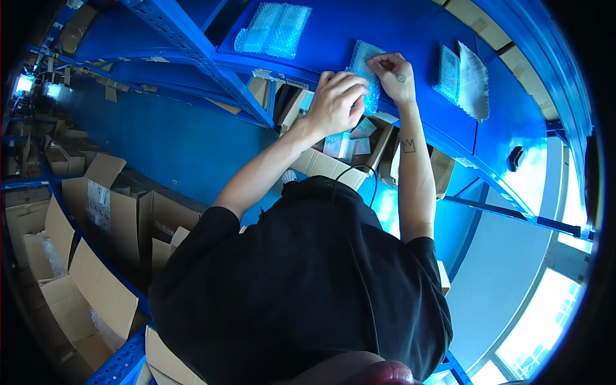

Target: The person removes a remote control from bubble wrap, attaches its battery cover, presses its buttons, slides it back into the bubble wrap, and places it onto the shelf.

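A bubble wrap packet (364,52) lies on the blue shelf in front of me, its near end reaching the shelf edge. My right hand (394,74) is closed in a pinch on its upper right side. My left hand (338,102) is curled at its left side, fingers bent round toward the wrap; the exact contact of the fingertips is partly hidden. Farther left on the shelf rests a flat bubble wrap bundle (273,31). To the right are another bubble wrap packet (448,74) and a whitish wrap sheet (473,83) beside it.
Below the shelf edge, an open carton (321,165) holds several small printed boxes (336,145). More open cartons (96,282) stand on the lower left. A blue rack upright (186,42) rises left of my hands. A black object (515,158) is at the shelf's right end.
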Tool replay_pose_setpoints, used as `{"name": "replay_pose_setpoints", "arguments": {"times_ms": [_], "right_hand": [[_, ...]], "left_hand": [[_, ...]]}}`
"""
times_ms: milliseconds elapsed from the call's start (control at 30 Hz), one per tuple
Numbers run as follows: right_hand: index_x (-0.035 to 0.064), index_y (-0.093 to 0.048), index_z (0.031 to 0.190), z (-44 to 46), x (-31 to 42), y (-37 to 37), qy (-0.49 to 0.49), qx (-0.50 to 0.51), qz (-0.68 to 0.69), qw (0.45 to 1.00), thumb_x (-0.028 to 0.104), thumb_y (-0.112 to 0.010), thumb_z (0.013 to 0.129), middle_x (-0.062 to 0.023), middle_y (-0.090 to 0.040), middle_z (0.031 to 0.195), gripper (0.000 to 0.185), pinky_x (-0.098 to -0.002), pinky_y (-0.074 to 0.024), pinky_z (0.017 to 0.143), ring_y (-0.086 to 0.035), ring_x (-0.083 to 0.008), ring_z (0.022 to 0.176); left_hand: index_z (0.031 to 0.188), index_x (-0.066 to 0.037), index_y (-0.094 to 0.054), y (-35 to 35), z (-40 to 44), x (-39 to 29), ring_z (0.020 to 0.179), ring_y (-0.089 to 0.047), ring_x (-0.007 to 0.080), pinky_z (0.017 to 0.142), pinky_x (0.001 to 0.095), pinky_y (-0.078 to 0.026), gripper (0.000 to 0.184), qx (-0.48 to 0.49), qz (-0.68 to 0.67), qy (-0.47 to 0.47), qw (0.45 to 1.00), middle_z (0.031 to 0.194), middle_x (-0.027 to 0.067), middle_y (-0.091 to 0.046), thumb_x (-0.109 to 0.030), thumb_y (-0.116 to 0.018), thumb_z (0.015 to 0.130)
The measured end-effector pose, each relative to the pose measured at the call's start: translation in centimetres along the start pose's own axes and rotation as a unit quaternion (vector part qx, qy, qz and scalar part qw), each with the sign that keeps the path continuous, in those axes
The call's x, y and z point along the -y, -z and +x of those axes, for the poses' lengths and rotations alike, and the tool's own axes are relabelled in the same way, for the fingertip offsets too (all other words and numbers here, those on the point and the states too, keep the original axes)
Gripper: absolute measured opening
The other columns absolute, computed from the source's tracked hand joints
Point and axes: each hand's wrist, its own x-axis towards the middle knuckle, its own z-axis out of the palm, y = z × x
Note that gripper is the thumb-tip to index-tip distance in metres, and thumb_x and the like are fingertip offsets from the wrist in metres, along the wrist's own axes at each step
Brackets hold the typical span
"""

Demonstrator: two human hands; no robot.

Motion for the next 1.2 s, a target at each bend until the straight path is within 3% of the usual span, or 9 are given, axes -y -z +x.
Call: {"name": "replay_pose_setpoints", "arguments": {"times_ms": [200, 367, 500, 700, 833, 1000, 1200], "right_hand": [[0.0001, -0.071, 0.093, -0.2, -0.3, -0.1, -0.007, 0.002, -0.007, 1.0, 0.013, -0.079, 0.075, -0.0043, -0.056, 0.077, 0.024, -0.0225, -0.0416, 0.054, -0.05, -0.0108, 0.061], [-0.0002, -0.063, 0.115, 0.0, 0.4, 0.3, -0.036, -0.001, 0.003, 0.999, 0.015, -0.08, 0.075, -0.0052, -0.056, 0.077, 0.046, -0.0221, -0.0419, 0.054, -0.051, -0.0119, 0.062], [-0.0006, -0.051, 0.13, 0.3, -0.1, 1.3, 0.017, 0.087, 0.028, 0.996, 0.017, -0.081, 0.074, -0.0057, -0.057, 0.075, 0.066, -0.0221, -0.0426, 0.054, -0.053, -0.0137, 0.062], [-0.0021, -0.05, 0.13, 0.2, 1.7, 1.5, 0.012, 0.141, 0.01, 0.99, 0.021, -0.083, 0.073, -0.006, -0.057, 0.073, 0.069, -0.023, -0.0439, 0.053, -0.054, -0.0153, 0.06], [-0.0015, -0.051, 0.129, 1.0, 1.2, 1.0, -0.036, 0.076, -0.054, 0.995, 0.024, -0.084, 0.072, -0.0072, -0.059, 0.073, 0.07, -0.0236, -0.0448, 0.052, -0.055, -0.0161, 0.058], [-0.001, -0.051, 0.129, 2.3, 0.5, 0.6, -0.079, 0.078, -0.058, 0.992, 0.021, -0.081, 0.077, -0.0111, -0.058, 0.082, 0.064, -0.0224, -0.0415, 0.05, -0.054, -0.0159, 0.06], [-0.0005, -0.053, 0.127, 3.0, -0.2, 0.0, -0.112, 0.042, -0.072, 0.99, 0.024, -0.083, 0.073, -0.0096, -0.062, 0.078, 0.066, -0.0233, -0.0448, 0.052, -0.058, -0.0164, 0.059]], "left_hand": [[0.09, -0.007, -0.059, -0.5, 0.0, -1.1, 0.103, -0.054, 0.0271, 0.085, 0.0412, -0.036, 0.02, 0.022, 0.072, 0.016, 0.997, 0.118, 0.0115, -0.061, -0.002, -0.06, 0.071], [0.089, -0.006, -0.055, -1.0, 0.2, -1.3, 0.107, -0.049, 0.0321, 0.083, 0.0486, -0.033, 0.021, 0.046, 0.13, 0.033, 0.99, 0.123, 0.0167, -0.056, -0.008, -0.063, 0.07], [0.089, -0.006, -0.055, -1.2, 0.1, -1.5, 0.104, -0.049, 0.0326, 0.083, 0.049, -0.033, 0.022, 0.044, 0.15, 0.038, 0.987, 0.121, 0.0175, -0.055, -0.01, -0.064, 0.069], [0.09, -0.007, -0.056, -1.2, 0.1, -1.2, 0.099, -0.05, 0.0312, 0.084, 0.0452, -0.031, 0.022, 0.022, 0.09, 0.064, 0.994, 0.121, 0.0155, -0.052, -0.005, -0.058, 0.068], [0.083, -0.008, -0.055, -1.7, -0.3, -0.2, 0.093, -0.048, 0.0292, 0.08, 0.0448, -0.031, 0.018, 0.004, 0.044, 0.044, 0.998, 0.111, 0.0141, -0.049, -0.007, -0.062, 0.067], [0.083, -0.007, -0.057, -1.7, -0.2, -0.2, 0.093, -0.049, 0.0295, 0.084, 0.0425, -0.032, 0.019, 0.014, 0.024, 0.059, 0.998, 0.112, 0.0139, -0.05, -0.004, -0.056, 0.065], [0.081, -0.008, -0.057, -2.8, -0.5, 0.5, 0.092, -0.049, 0.029, 0.083, 0.0413, -0.032, 0.018, -0.027, -0.012, 0.049, 0.998, 0.109, 0.013, -0.052, -0.004, -0.055, 0.064]]}}
